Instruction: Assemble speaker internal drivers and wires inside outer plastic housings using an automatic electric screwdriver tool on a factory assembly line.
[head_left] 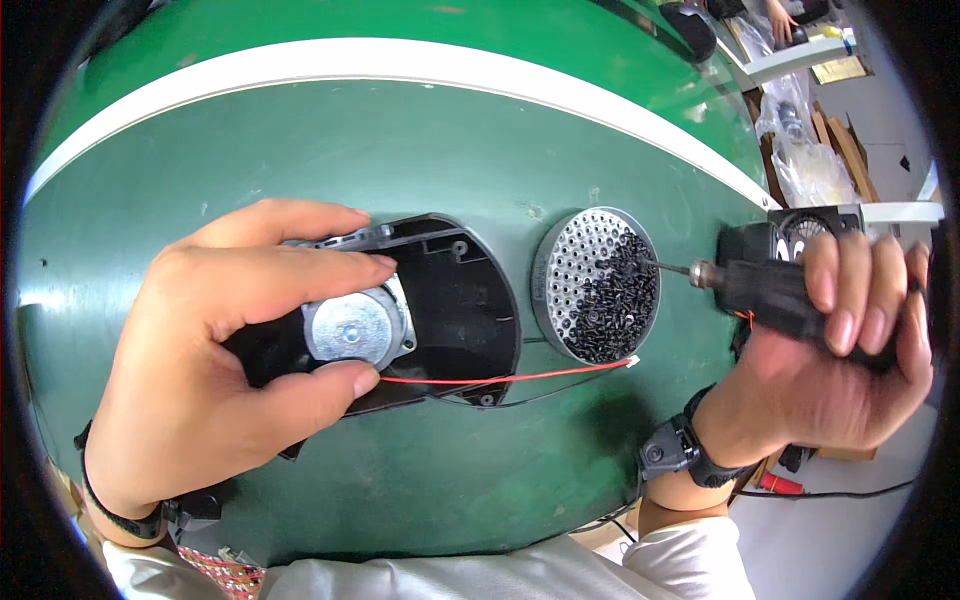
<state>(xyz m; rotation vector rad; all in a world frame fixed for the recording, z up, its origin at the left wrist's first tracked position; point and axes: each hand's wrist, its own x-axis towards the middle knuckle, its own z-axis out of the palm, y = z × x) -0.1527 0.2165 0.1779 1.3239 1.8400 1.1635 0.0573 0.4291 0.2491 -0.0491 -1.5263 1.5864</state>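
Observation:
My left hand is closed round a small speaker with a round silver magnet, its thumb and fingers at opposite sides. The speaker sits in or just over a black plastic housing; whether it is seated cannot be seen. A red wire and a black one trail right to a small white connector. My right hand grips a black electric screwdriver, held sideways. Its thin bit points left, with the tip at the black screws heaped in a round grey perforated dish.
Behind the screwdriver stands a black box-shaped unit with a round grille. A white strip borders the green table at the back. Plastic bags and another person's hand appear at the far right. A black cable runs at lower right.

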